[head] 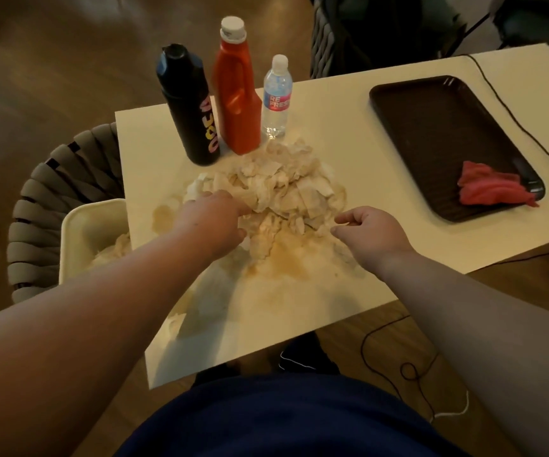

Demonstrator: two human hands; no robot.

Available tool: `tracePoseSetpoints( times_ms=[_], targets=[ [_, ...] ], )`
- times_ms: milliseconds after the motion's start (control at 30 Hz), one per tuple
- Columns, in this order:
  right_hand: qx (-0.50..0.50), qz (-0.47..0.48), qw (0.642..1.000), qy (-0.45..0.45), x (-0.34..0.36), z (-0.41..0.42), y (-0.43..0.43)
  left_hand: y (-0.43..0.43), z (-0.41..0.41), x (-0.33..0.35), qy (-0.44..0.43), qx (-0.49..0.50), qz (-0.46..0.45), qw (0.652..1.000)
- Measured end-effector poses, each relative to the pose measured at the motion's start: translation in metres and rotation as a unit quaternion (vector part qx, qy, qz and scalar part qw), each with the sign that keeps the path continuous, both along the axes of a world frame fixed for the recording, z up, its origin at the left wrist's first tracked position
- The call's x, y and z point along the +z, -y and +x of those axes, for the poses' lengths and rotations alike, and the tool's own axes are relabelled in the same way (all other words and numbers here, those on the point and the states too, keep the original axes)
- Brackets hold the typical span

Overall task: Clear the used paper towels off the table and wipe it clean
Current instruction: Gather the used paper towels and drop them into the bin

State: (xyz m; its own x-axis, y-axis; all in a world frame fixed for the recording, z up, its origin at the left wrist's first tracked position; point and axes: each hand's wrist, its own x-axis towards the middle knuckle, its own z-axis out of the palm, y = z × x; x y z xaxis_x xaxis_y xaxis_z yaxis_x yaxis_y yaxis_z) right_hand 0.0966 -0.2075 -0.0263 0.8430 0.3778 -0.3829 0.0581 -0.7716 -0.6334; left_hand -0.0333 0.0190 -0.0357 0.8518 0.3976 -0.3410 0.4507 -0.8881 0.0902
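A heap of crumpled, stained paper towels [283, 186] lies in the middle of the white table [348, 120], over a brownish wet stain [286, 258]. My left hand [213, 219] reaches into the heap's left side, its fingers curled into the towels. My right hand [368, 229] hovers at the heap's right edge, fingers loosely curled and holding nothing. A pink cloth [493, 188] lies on the near corner of a dark brown tray [431, 127] at the right. A white bin [82, 232] off the table's left edge holds some towels.
A black bottle [189, 107], an orange bottle with a white cap [236, 94] and a clear water bottle [278, 94] stand just behind the heap. A woven chair [42, 199] sits left of the table. A black cable [510, 113] runs along the right edge.
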Motion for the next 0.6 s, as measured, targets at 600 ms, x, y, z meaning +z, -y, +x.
tracePoseSetpoints(
  times_ms=[600],
  targets=[
    [-0.009,-0.011,1.000,-0.019,-0.034,0.005,0.012,0.000,-0.010,-0.002,0.104,0.072,-0.026,0.992]
  ],
)
